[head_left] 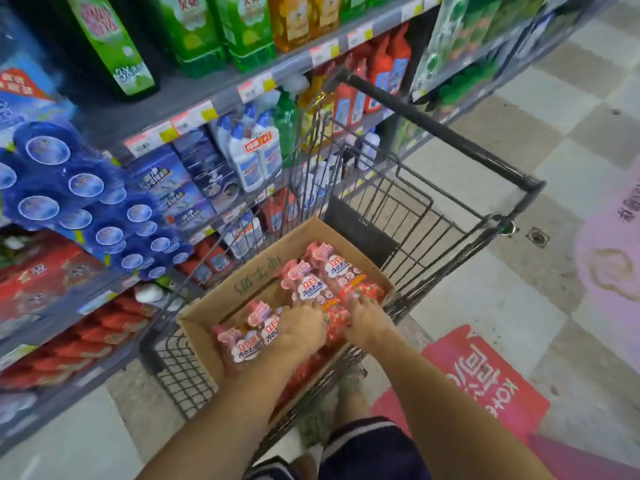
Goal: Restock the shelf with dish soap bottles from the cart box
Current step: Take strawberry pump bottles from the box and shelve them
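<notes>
Picking up stock — both hands, left hand (302, 329) and right hand (367, 318), curl onto pink soap bottles (313, 284) lying inside the box (221, 303); next, lift them clear toward the shelf (194, 95).

A wire cart (433, 216) stands on the tiled floor (519, 271) beside the shelf (194, 98). A cardboard box (221, 299) sits in the cart, pink soap bottles (311, 282) lying flat inside it.
</notes>
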A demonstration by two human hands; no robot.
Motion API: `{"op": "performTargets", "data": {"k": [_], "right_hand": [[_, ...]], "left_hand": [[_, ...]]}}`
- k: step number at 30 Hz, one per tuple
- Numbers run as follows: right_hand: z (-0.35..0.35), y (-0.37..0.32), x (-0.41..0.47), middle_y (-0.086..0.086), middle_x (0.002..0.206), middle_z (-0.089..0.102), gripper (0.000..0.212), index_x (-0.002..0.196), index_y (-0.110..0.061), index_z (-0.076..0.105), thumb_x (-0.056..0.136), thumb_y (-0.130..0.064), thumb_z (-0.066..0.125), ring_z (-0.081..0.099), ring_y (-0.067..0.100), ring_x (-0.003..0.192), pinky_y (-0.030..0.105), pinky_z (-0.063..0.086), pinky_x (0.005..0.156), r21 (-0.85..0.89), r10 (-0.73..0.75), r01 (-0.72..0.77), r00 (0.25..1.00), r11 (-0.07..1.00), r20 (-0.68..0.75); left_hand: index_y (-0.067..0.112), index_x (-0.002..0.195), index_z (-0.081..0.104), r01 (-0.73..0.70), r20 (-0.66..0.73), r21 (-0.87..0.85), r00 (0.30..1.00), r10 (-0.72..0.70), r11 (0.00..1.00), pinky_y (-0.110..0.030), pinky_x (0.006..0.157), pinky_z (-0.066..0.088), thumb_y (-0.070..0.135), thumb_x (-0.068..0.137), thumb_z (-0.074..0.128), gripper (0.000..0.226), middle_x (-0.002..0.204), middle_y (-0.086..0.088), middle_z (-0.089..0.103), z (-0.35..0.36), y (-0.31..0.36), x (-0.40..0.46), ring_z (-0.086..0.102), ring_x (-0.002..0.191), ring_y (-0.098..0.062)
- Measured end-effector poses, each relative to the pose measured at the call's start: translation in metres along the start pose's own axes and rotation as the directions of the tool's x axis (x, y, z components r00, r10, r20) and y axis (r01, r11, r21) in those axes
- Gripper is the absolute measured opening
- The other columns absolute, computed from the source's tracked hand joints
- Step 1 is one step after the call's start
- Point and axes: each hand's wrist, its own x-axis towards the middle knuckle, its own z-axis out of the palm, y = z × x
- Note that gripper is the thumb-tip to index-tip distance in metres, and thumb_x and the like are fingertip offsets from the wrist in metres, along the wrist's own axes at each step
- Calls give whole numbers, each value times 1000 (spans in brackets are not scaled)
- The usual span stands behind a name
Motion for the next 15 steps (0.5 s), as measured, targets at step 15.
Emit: {"op": "performTargets", "data": {"k": [15], "right_hand": [[-17, 29, 169, 12, 162, 18, 93, 158, -20, 13, 86, -69, 46, 17, 35, 150, 55, 21, 121, -127, -152, 195, 947, 973, 284]], "left_hand": [[8, 119, 60, 312, 328, -121, 909, -258, 943, -36, 86, 49, 28, 95, 52, 32, 118, -13, 64, 31, -6, 123, 61, 109, -29]]}}
